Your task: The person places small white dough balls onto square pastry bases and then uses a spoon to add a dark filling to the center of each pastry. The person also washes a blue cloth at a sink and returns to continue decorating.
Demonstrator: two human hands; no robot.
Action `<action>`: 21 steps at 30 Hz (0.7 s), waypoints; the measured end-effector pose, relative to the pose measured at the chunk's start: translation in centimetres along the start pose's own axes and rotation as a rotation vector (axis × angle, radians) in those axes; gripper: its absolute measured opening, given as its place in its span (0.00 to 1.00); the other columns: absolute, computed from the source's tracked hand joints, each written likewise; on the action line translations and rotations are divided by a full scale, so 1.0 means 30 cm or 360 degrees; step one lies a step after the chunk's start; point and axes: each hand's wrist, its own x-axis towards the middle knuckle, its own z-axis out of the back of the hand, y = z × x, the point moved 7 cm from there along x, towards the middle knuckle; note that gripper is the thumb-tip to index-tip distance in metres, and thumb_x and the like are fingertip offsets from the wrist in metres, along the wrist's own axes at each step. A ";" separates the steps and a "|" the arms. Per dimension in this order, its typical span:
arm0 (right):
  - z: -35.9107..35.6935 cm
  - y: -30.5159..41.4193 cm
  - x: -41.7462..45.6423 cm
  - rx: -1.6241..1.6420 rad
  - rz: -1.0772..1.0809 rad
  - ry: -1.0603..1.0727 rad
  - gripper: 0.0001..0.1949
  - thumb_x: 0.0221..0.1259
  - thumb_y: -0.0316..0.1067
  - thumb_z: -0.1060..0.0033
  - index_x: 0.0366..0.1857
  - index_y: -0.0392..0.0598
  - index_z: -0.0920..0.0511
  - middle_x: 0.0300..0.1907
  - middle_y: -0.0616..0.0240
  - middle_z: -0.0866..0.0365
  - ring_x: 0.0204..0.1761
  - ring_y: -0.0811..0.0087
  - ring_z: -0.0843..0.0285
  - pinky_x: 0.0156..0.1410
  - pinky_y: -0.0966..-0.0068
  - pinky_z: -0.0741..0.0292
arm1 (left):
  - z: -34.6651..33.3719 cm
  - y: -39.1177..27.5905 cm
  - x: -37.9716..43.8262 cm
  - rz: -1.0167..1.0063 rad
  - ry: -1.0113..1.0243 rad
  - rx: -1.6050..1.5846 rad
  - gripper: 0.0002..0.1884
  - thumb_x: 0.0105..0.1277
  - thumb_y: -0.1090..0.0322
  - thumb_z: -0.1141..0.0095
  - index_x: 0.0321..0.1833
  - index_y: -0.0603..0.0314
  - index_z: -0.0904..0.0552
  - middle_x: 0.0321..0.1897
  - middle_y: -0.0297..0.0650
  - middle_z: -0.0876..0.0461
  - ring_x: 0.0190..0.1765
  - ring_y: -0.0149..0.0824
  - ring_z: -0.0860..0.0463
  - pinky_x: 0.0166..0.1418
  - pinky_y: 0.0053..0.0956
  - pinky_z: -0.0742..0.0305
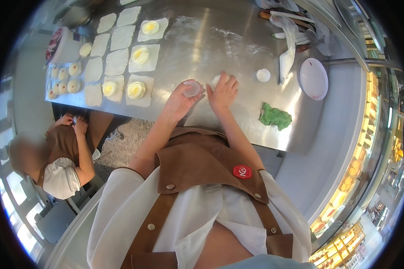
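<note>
In my left hand (185, 97) lies a small round translucent cup (191, 88), held up on the palm and fingers. Close to its right, my right hand (223, 91) rests with curved fingers over a round white dough ball (219, 80), partly hidden by the fingers, on the steel table. A white fluted paper cup (263, 75) stands to the right of that hand. Left of my hands are flat pale dough squares (117, 62) in rows; several bear swirls of white and yellow cream (136, 90).
A green cloth (275, 116), a piping bag (287, 64) and an oval white lid (314, 79) are at the right. Finished round buns (74, 85), a single ball (85, 49) and a white tub (65, 45) stand at the far left. A co-worker (64, 151) is beyond the table's near left edge.
</note>
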 end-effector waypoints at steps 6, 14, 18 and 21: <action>-0.079 -0.130 0.035 0.0790 -0.0216 0.0207 0.23 0.57 0.39 0.32 0.56 0.49 0.28 0.52 0.50 0.26 0.54 0.52 0.29 0.55 0.63 0.28 | 0.034 -0.018 0.026 -0.0168 -0.0101 0.0398 0.14 0.67 0.73 0.48 0.54 0.64 0.26 0.49 0.47 0.21 0.53 0.44 0.20 0.59 0.39 0.22; 0.043 0.035 -0.037 0.3169 -0.1142 0.1465 0.20 0.71 0.43 0.48 0.58 0.40 0.29 0.53 0.55 0.22 0.50 0.65 0.23 0.51 0.68 0.25 | -0.026 -0.007 0.118 -0.0838 -0.0210 0.1537 0.12 0.68 0.73 0.51 0.53 0.63 0.23 0.41 0.47 0.18 0.43 0.37 0.18 0.48 0.28 0.24; 0.048 0.070 -0.020 0.3159 -0.1004 0.1623 0.21 0.71 0.42 0.49 0.60 0.39 0.30 0.54 0.54 0.22 0.54 0.64 0.23 0.55 0.68 0.24 | -0.072 0.005 0.122 -0.0854 -0.0162 0.1541 0.11 0.73 0.67 0.53 0.51 0.65 0.22 0.38 0.44 0.17 0.41 0.33 0.19 0.46 0.26 0.25; 0.015 0.015 -0.007 0.2980 -0.1050 0.1463 0.21 0.72 0.42 0.49 0.60 0.39 0.31 0.55 0.55 0.23 0.56 0.63 0.24 0.58 0.68 0.24 | -0.079 0.007 0.114 -0.0494 -0.0209 0.1557 0.16 0.77 0.61 0.56 0.52 0.66 0.21 0.39 0.39 0.17 0.44 0.28 0.20 0.48 0.23 0.25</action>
